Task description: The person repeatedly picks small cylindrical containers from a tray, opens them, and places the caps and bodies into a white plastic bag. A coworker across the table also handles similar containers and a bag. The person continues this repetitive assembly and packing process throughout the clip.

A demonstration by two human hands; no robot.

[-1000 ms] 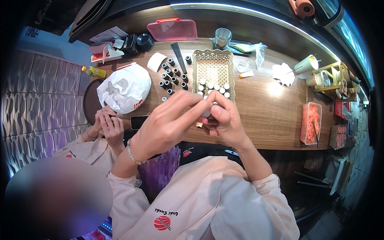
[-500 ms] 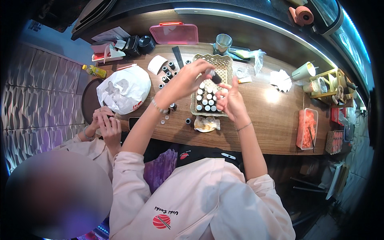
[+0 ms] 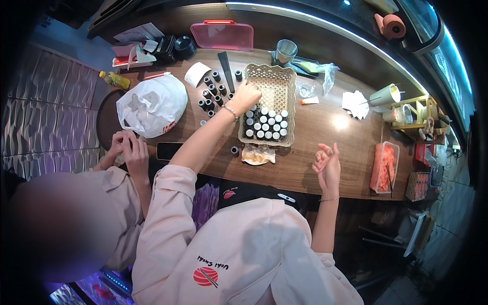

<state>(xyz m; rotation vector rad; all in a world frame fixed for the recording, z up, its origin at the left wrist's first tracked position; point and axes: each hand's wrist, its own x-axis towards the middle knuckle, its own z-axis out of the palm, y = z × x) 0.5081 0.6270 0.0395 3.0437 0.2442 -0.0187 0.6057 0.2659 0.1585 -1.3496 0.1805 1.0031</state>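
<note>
My left hand [image 3: 247, 96] is closed over the left side of a beige woven basket [image 3: 292, 96]. Its curled fingers hide whatever may be in them. Rows of small dark bottles with white caps [image 3: 269, 124] stand in the near half of the basket. Apart from everything, my right hand [image 3: 327, 163] hovers over the table's near edge, fingers loosely spread and holding nothing. Left of the basket stands a group of small dark bottles [image 3: 209, 94] without white caps. One more dark bottle [image 3: 235, 150] is beside a crumpled, yellow-stained tissue [image 3: 258, 154] in front of the basket.
A co-worker's hands [image 3: 131, 151] are together at the left, near a white plastic bag [image 3: 152, 107] and a phone [image 3: 169, 150]. Behind stand a pink-lidded box [image 3: 222, 36] and a cup [image 3: 285, 51]. To the right is a tub of orange food [image 3: 385, 168].
My left hand, which held a white-capped dark bottle above the basket, has moved left and down to the basket's left side. My right hand has drawn back toward me, rightward.
</note>
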